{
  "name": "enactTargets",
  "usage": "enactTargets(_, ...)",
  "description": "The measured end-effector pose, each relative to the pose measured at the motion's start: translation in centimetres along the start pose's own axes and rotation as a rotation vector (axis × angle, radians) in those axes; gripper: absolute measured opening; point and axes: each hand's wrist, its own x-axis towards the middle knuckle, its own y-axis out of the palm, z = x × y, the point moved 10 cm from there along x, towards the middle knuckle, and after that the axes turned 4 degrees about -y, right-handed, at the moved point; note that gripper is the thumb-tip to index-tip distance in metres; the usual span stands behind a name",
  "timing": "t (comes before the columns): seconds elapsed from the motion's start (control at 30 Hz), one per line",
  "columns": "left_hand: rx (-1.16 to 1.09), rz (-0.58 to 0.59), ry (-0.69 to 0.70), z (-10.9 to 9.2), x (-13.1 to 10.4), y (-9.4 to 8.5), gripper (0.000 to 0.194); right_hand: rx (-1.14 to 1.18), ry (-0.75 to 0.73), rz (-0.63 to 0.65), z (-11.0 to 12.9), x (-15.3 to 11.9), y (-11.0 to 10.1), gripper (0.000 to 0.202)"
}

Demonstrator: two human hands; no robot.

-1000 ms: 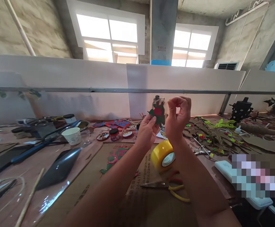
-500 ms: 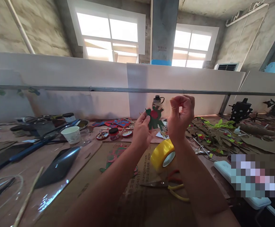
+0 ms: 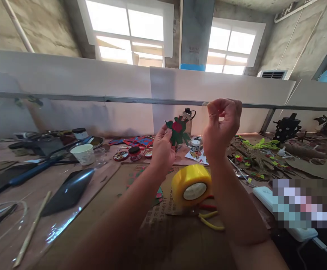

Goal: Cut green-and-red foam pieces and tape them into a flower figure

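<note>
The left hand (image 3: 163, 148) pinches a green-and-red paper cutout (image 3: 177, 131) up above the surface (image 3: 101, 210), while the right hand (image 3: 221, 127) pinches what looks like clear tape beside it, not yet stuck on, the yellow tape roll (image 3: 191, 185) resting below.

The right hand (image 3: 222, 125) was pinched shut above the level of the left-hand grip, but whatever its fingertips held was too thin and pale to identify. Below and to the right of that pinch, a patch of the table was pixelated beyond reading. The scissors (image 3: 208, 217), directly below the grips, were mostly hidden behind the yellow tape roll (image 3: 192, 183) and the right forearm.
</note>
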Motion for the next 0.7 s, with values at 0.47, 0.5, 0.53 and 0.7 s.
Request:
enactTargets(0.47,-0.043,-0.104,-0.022,-1.6,1.5,-2.2,0.014,-0.062,-0.008,0.201,-1.1,1.5,3.6,0.011)
enactTargets(0.5,-0.054,-0.108,-0.024,-1.6,1.6,-2.4,0.015,-0.065,0.001,0.213,-1.1,1.4,3.8,0.011)
enactTargets(0.53,-0.063,-0.111,-0.025,-1.5,1.7,-2.5,0.017,-0.066,0.006,0.225,-1.0,1.3,4.0,0.011)
enactTargets(0.7,-0.062,-0.139,-0.102,0.1,2.0,-3.1,0.024,-0.055,0.021,0.216,-0.3,-0.1,4.0,0.017)
